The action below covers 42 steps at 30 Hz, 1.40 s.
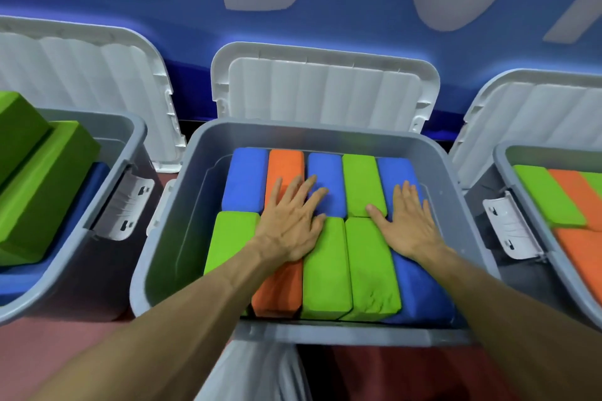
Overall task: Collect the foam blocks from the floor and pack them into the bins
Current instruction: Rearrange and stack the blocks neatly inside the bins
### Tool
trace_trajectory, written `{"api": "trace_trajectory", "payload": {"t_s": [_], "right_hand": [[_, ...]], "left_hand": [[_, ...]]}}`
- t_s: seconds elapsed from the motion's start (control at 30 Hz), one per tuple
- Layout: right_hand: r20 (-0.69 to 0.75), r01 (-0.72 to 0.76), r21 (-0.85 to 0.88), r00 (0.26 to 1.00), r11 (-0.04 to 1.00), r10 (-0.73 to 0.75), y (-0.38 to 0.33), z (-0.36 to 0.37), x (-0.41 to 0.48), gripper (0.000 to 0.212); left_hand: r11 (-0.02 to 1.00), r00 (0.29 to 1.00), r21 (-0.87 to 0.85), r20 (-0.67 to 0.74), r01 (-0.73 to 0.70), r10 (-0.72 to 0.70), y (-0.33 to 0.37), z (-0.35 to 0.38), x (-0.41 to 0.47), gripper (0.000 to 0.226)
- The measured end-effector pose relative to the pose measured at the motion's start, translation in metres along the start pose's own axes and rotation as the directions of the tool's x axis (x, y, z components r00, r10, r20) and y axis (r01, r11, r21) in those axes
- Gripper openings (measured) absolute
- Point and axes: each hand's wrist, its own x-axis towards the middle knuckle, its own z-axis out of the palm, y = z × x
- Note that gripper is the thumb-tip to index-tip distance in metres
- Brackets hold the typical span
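Far beyond your fingertips stands a blue wall with very large pale grey letters. The frame cuts them off, so they cannot be read. Under your forearms lies a reddish floor.

Three grey bins stand on it in a row. The middle bin is around both your hands. The left bin is well to the left of your left fingers, and the right bin is well to the right of your right fingers. Behind each bin an open white lid stands up; the middle lid is straight ahead of your fingertips.

The foam blocks fill the middle bin in two rows of five, blue, orange and green, lying side by side. More green, blue and orange blocks lie in the two outer bins.

Your left hand lies flat, fingers spread wide, gripping nothing. Its fingertips rest on an orange block and a blue block of the far row.

Your right hand lies flat as well, with its fingers straight on the blue blocks at the right and the thumb reaching left to a green block.

A white latch sits on the left bin, another on the right bin.
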Motion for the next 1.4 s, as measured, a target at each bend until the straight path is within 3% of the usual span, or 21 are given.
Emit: {"api": "trace_trajectory", "payload": {"t_s": [0.17,0.37,0.5,0.63,0.8,0.87,1.0,1.07,1.13,1.23,1.33,1.4], "right_hand": [[-0.123,-0.035,-0.059,0.992,0.998,0.027,-0.008,0.016,-0.004,0.085],[-0.1,-0.013,-0.013,0.995,1.0,0.012,-0.011,0.018,-0.002,0.075],[-0.1,0.081,0.028,0.992,0.996,-0.078,0.011,0.016,-0.006,0.067],[-0.229,0.162,0.105,0.964,0.981,-0.135,0.034,0.019,-0.005,0.054],[-0.24,0.188,-0.01,0.953,0.982,-0.184,0.024,0.024,-0.002,0.062],[-0.208,0.172,-0.011,0.963,0.985,-0.171,0.024,0.022,-0.002,0.056],[-0.185,0.096,-0.052,0.977,0.994,-0.104,0.01,0.018,-0.003,0.054],[-0.241,0.048,-0.016,0.969,0.999,-0.051,-0.012,0.013,-0.003,0.052],[-0.254,0.075,0.025,0.965,0.997,-0.066,-0.038,0.009,-0.004,0.053],[-0.116,0.224,0.024,0.969,0.974,-0.22,-0.074,0.014,-0.011,0.06],[-0.027,0.306,-0.035,0.951,0.952,-0.307,-0.092,0.023,-0.014,0.073],[-0.022,0.342,-0.162,0.937,0.926,-0.35,-0.09,0.031,-0.014,0.081]], "left_hand": [[1.0,0.998,0.025,0.055,0.002,-0.003,0.008,0.018,0.007,0.055],[0.997,0.994,0.033,0.08,0.071,-0.073,0.014,0.016,0.007,0.058],[0.996,0.994,0.02,0.06,0.093,-0.094,0.024,0.015,0.007,0.056],[0.995,0.994,-0.015,0.048,0.095,-0.094,0.032,0.016,0.012,0.055],[0.996,0.995,0.005,0.05,0.091,-0.092,0.032,0.019,0.015,0.056],[0.996,0.993,-0.005,0.078,0.093,-0.092,0.031,0.018,0.017,0.055],[0.969,0.989,-0.241,0.145,0.056,-0.021,0.019,0.009,0.02,0.052],[0.909,0.995,-0.417,0.089,0.003,0.038,0.001,-0.003,0.011,0.054],[0.932,0.999,-0.362,-0.017,-0.034,0.029,-0.026,-0.013,-0.005,0.055],[0.981,0.985,-0.134,-0.087,0.138,-0.151,-0.066,-0.015,-0.033,0.056],[0.897,0.918,-0.198,0.052,0.396,-0.394,-0.07,-0.005,-0.048,0.052],[0.887,0.908,-0.194,0.087,0.419,-0.41,-0.057,0.004,-0.048,0.055]]}}
